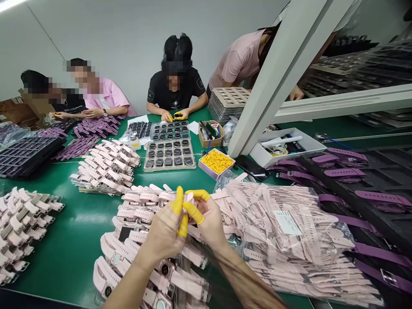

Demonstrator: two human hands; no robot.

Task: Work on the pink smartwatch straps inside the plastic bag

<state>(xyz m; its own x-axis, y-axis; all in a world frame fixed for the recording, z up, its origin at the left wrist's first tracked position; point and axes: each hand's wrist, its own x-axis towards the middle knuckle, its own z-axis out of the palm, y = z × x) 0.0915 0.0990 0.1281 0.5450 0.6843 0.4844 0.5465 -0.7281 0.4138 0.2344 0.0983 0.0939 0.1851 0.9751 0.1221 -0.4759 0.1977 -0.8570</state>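
My left hand (167, 223) and my right hand (207, 214) meet over the middle of the near table, with yellow covers on several fingertips. Between the fingers a small part of a pale pink strap (189, 197) shows; both hands are closed around it, and the rest of it is hidden. Beneath them lie rows of pink-strapped watches (137, 236), some with the round sensor on the back showing. Just right of my right hand is a clear bag of pink straps (280, 214) with a white label.
Pink strap piles (107, 165) stand at the left. Beyond are trays of dark watch faces (169, 154), a box of yellow finger covers (217, 162), a white box (286, 146) and a grey post (273, 81). Purple straps (383, 197) lie right. People sit across the green table (77, 223).
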